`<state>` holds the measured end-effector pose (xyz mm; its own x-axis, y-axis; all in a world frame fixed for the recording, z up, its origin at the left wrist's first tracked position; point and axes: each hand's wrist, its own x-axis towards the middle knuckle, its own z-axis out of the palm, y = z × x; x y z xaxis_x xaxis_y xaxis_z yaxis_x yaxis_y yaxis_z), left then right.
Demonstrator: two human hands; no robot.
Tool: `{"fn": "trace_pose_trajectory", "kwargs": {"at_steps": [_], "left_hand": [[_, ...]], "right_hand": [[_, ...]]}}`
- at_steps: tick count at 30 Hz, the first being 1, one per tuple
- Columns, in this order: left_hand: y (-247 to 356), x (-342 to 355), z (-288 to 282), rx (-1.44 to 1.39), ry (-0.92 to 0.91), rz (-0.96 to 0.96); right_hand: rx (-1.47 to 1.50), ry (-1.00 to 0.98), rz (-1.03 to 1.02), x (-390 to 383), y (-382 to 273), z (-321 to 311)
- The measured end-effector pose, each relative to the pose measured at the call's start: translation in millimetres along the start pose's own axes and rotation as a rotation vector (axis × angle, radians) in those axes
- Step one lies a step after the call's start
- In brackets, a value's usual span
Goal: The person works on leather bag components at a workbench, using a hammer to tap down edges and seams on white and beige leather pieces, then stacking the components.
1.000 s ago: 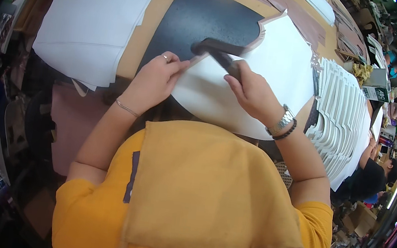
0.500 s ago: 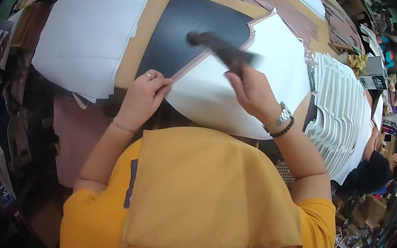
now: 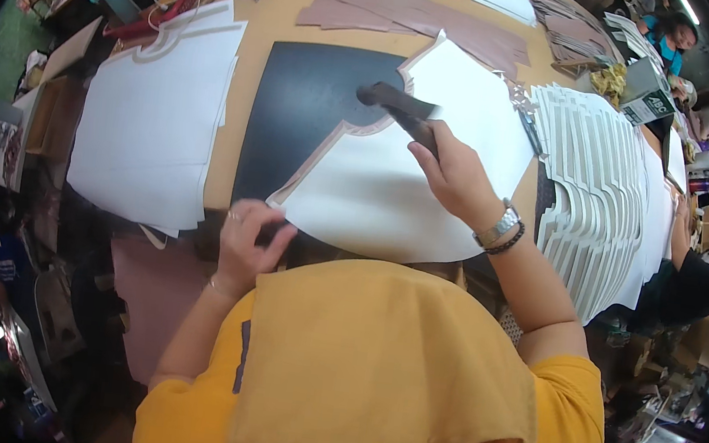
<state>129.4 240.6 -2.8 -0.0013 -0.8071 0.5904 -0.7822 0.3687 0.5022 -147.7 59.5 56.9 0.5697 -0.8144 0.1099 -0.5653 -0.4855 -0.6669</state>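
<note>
My right hand (image 3: pixel 462 180) grips a hammer (image 3: pixel 403 104) by its short dark handle, the head held above a white panel (image 3: pixel 400 200). That panel, maybe leather or synthetic sheet, has a notched upper-left edge lined by a pinkish-brown border (image 3: pixel 319 165). Part of it lies over a dark flat board (image 3: pixel 307 102) on the table. By the panel's lower-left corner is my left hand (image 3: pixel 249 244), slightly blurred, thumb and fingers apart with nothing between them. Whether a fingertip still touches the corner is hard to tell.
White cut panels (image 3: pixel 151 128) lie stacked at the left, and rows of overlapping white pieces (image 3: pixel 594 188) at the right. Pinkish-brown strips (image 3: pixel 413 18) lie across the back. Scissors (image 3: pixel 527 123) rest beside the panel's right edge. Other people sit farther off.
My left hand has let go of the panel's corner and drawn back toward me, its fingers spreading. The hammer, blurred before, now shows more clearly. The whole view has shifted, showing more of the table's far side.
</note>
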Motion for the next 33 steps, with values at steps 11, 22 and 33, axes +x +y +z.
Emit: {"fn": "trace_pose_trajectory", "kwargs": {"at_steps": [11, 22, 33], "left_hand": [[-19.5, -27.9, 39.4, -0.866, -0.289, -0.831], [45.7, 212.2, -28.9, -0.846, -0.024, -0.106], [-1.8, 133.8, 58.9, 0.033, -0.507, -0.191]], "right_hand": [[-0.109, 0.415, 0.364, -68.1, 66.3, -35.2], [0.315, 0.657, 0.283, -152.5, 105.6, -47.9], [1.239, 0.189, 0.676, -141.4, 104.5, -49.6]]}}
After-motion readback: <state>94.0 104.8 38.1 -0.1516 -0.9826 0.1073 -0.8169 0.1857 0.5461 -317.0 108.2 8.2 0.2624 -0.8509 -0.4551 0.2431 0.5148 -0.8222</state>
